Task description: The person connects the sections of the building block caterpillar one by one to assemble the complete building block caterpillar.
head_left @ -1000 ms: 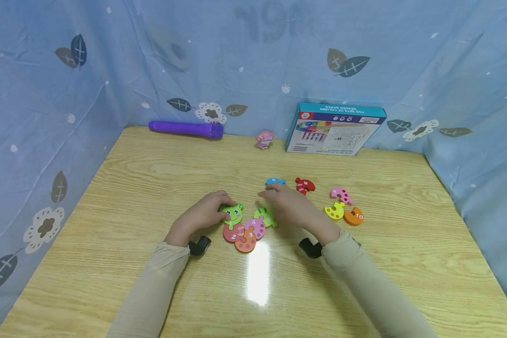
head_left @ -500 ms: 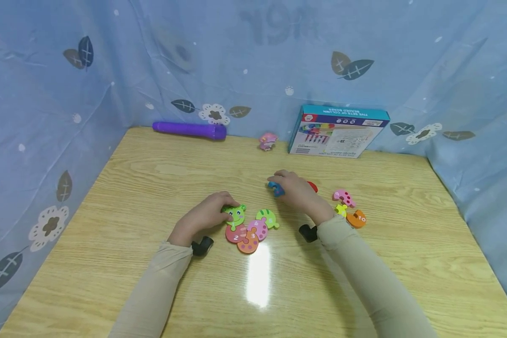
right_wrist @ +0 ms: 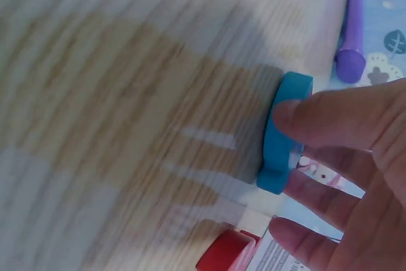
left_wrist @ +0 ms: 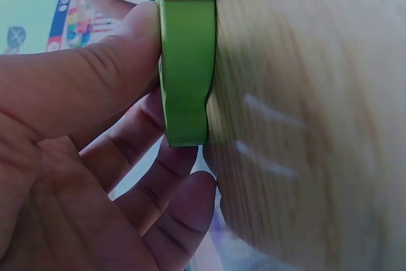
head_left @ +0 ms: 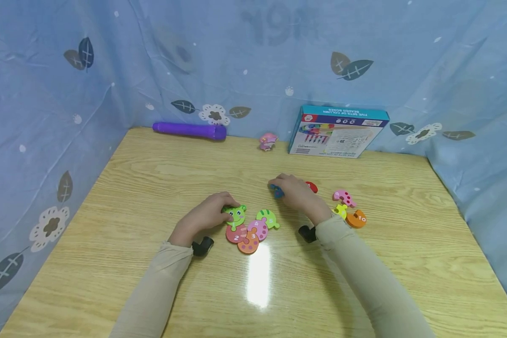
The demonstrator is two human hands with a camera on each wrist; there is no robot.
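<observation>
Hands: two, one left hand (head_left: 204, 216), one right hand (head_left: 296, 195). Puzzle pieces: ten altogether. Linked in a curve from the left fingers, five: one green head piece (head_left: 235, 216), one red 2 (head_left: 232, 234), one orange 3 (head_left: 247, 245), one pink 4 (head_left: 258, 231), one green 5 (head_left: 266, 218). Pinched between the right fingers, one blue piece (right_wrist: 279, 155). To the right of those fingers, four: one red piece (head_left: 312, 187), partly hidden, then, farther along, one pink 9 (head_left: 346, 196), one yellow piece (head_left: 341, 211), one orange 10 (head_left: 358, 222). Beyond the left fingers, one purple microphone (head_left: 190, 131). Beyond the right fingers, one pink figurine (head_left: 268, 141), one box (head_left: 335, 134). Behind the fingers, two sleeves (head_left: 152, 291), two black wrist devices (head_left: 203, 246).
</observation>
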